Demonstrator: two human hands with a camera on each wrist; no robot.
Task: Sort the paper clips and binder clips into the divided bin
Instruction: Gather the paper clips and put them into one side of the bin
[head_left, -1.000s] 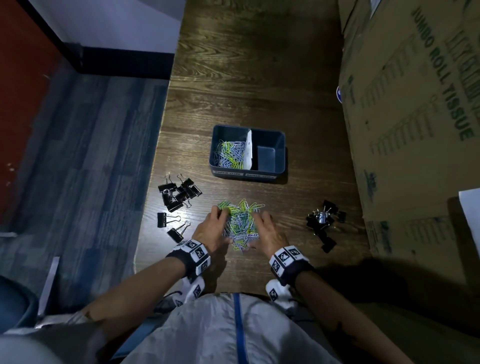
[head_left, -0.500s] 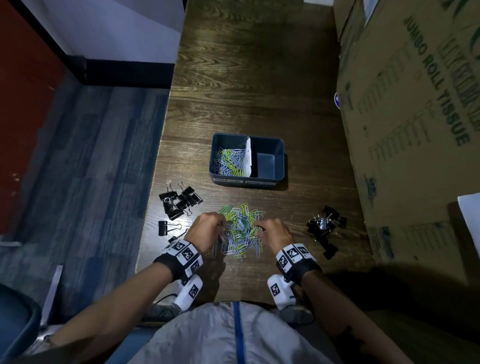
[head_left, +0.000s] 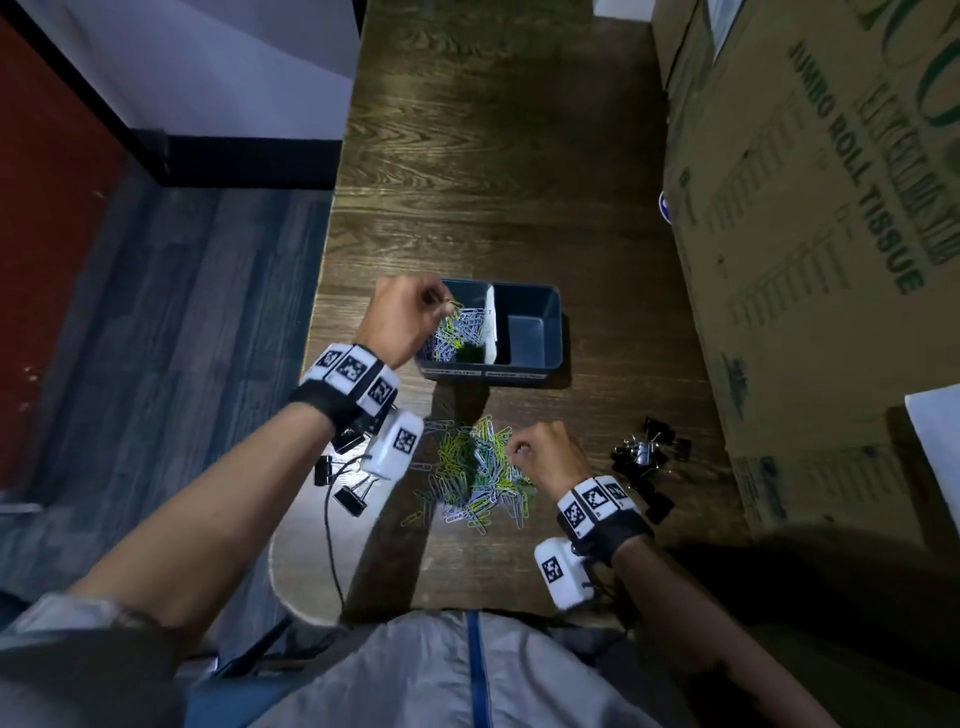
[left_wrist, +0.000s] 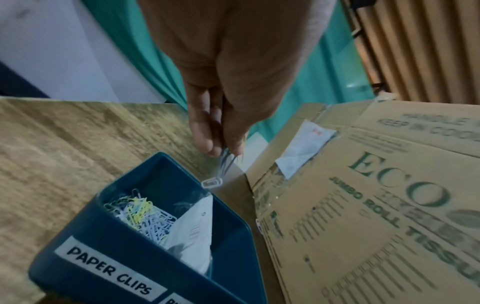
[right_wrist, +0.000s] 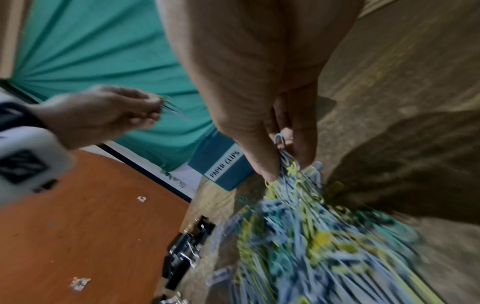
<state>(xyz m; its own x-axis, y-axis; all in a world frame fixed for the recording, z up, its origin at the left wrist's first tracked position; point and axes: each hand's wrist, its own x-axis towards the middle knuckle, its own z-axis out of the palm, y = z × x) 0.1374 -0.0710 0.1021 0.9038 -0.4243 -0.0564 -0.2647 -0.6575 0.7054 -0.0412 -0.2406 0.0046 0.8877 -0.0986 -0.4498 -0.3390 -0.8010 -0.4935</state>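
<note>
A dark blue divided bin (head_left: 550, 332) sits mid-table; its left half, labelled PAPER CLIPS (left_wrist: 109, 269), holds coloured paper clips (head_left: 460, 332), and its right half holds nothing. My left hand (head_left: 402, 312) hovers over the left half and pinches a few paper clips (left_wrist: 223, 164) that dangle from the fingertips. A loose pile of paper clips (head_left: 475, 473) lies nearer me. My right hand (head_left: 543, 449) is at the pile's right edge, pinching a bunch of clips (right_wrist: 288, 164). Black binder clips lie left (head_left: 345, 478) and right (head_left: 647, 452) of the pile.
A large cardboard box (head_left: 821, 234) printed JUMBO ROLL TISSUE stands along the table's right side, close to the bin. The table's left edge (head_left: 317, 332) drops to grey carpet. A white paper divider (head_left: 491, 327) splits the bin.
My left hand has left the pile and risen forward over the bin's left half with clips pinched. My right hand stays at the pile, now gripping clips.
</note>
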